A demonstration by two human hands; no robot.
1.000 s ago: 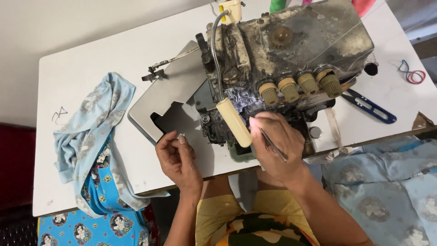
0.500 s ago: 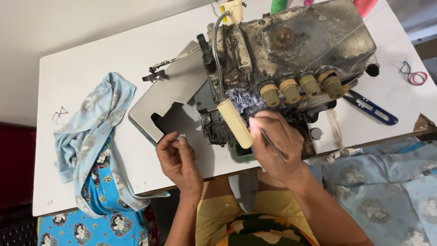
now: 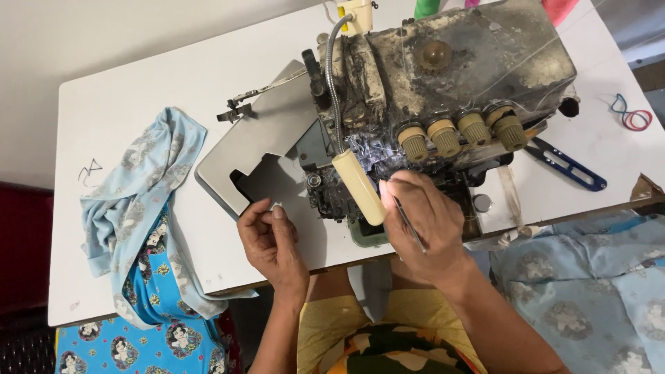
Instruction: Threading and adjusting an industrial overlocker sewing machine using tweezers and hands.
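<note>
A worn grey overlock sewing machine (image 3: pixel 457 76) stands on the white table (image 3: pixel 138 118), its swing cover (image 3: pixel 270 149) open to the left. My right hand (image 3: pixel 426 221) grips thin metal tweezers (image 3: pixel 409 223) and reaches into the looper area under the four cream tension knobs (image 3: pixel 460 131). My left hand (image 3: pixel 270 239) rests on the table edge in front of the open cover, with thumb and forefinger pinched together, seemingly on a thread end too fine to make out. A cream lamp tube (image 3: pixel 360 187) hangs between the hands.
Light blue printed fabric (image 3: pixel 138 228) lies bunched on the table's left and hangs over the edge. Blue thread snips (image 3: pixel 568 165) and rubber bands (image 3: pixel 632 114) lie to the right. More blue fabric (image 3: pixel 589 277) is piled at the lower right.
Hardly anything differs: my right hand shifted slightly at the looper area with the tweezers. My left hand stays pinched in the same place.
</note>
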